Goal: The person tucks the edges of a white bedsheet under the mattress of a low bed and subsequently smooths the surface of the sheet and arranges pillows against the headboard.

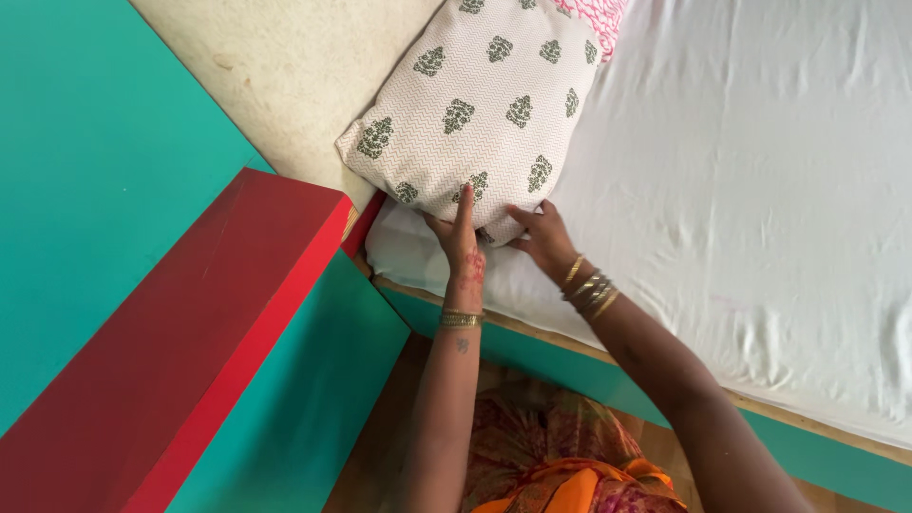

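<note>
Touching hands (503, 242) on patterned pillow (475, 104)

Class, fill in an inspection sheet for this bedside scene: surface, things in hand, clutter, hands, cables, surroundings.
Surface: bed under a wrinkled white sheet, on a teal frame.
Things in hand: white pillow with dark green motifs, lying at the bed's corner.
Clutter: pink patterned cloth behind the pillow.
Hands: left hand and right hand both touch the pillow's near edge; bangles on both wrists.
Cables: nothing seen.
Surroundings: red ledge, teal panels, cream wall.
</note>
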